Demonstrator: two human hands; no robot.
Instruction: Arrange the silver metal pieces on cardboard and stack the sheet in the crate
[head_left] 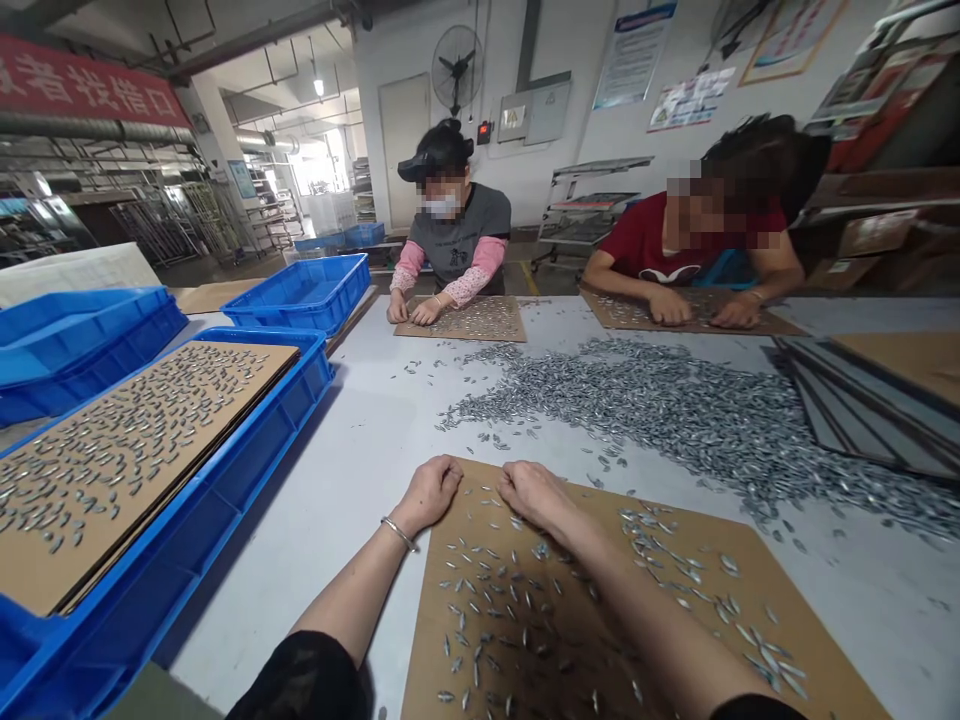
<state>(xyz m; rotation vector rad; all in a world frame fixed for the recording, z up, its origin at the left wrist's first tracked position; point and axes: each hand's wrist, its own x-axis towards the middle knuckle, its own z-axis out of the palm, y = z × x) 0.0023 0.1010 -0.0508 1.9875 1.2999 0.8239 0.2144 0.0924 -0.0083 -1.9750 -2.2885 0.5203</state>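
Note:
A brown cardboard sheet (637, 620) lies on the table in front of me, with many small silvery, spindle-shaped metal pieces (510, 605) spread over it. At its far left corner is my left hand (435, 488), fingers curled and closed; what they hold, if anything, is hidden. A metal bangle circles that wrist. My right hand (531, 490) rests over the sheet's far edge, a short gap to the right of the left one. Its fingers are bent and pressed together, their tips hidden from view. Looser clusters of pieces lie on the sheet's right side.
Beyond the sheet spreads a large heap of metal pieces (637, 400). A blue crate (255, 490) at left carries stacked cardboard covered in pieces (150, 430). More blue crates (300, 290) stand behind. Two co-workers (465, 240) work across the table. Stacked boards (870, 400) lie at right.

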